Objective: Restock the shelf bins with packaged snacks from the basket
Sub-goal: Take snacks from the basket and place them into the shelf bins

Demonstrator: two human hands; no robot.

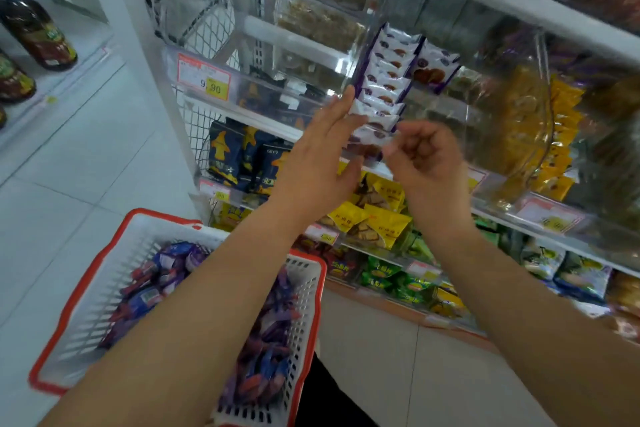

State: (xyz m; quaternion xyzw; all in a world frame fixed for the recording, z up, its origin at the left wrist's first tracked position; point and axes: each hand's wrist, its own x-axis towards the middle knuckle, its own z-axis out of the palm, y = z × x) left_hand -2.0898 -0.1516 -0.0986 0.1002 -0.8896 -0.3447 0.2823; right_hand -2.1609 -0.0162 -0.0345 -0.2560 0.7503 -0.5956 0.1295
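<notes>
A row of white-and-purple snack packets (384,80) stands on edge, one behind another, in a clear plastic shelf bin (353,55) at the middle of the frame, running from the upper centre down toward the hands. One more packet of the same kind (433,69) lies tilted just right of the row. The left hand (318,152) is held flat with straight fingers, its fingertips (348,99) against the left side of the nearest packets at the front of the row. The right hand (426,156) is just beside it on the right, fingers curled inward; motion blur hides whether they pinch a packet or hold nothing, so I cannot tell.

At the lower left of the frame a white basket with a red rim (308,288) sits below the forearms, holding a heap of blue, purple and red wrapped snacks (166,274).

Left of the bin, a red-and-yellow price tag (204,78) reads 9.90. Below it are dark blue bags (242,159), then yellow bags (374,215), then green packs (391,277) on the lower shelves. At the right, a neighbouring clear bin holds orange-yellow packets (561,135). Dark sauce bottles (34,31) stand on a shelf at the upper left.
</notes>
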